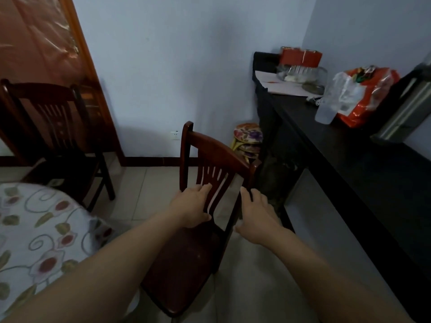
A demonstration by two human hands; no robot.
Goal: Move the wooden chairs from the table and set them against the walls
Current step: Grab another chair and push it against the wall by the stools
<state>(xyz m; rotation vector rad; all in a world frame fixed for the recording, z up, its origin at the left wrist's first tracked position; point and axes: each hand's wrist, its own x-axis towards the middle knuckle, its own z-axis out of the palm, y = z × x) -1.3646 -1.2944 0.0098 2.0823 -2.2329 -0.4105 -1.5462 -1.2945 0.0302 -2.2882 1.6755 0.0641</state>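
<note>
A dark red wooden chair (217,155) stands in front of me, its seat toward me and its slatted back toward the far wall. My left hand (192,206) grips the lower left of the backrest, fingers wrapped around the slats. My right hand (255,213) holds the right post of the backrest, fingers curled on it. A second wooden chair (46,108) stands at the left, beside the table with a floral cloth (39,227).
A long black counter (349,145) runs along the right wall with a plastic bag (363,94), red boxes and a jar on it. Stacked flowered stools (248,138) sit in the corner. A wooden door (42,54) is at the far left. Tiled floor lies between.
</note>
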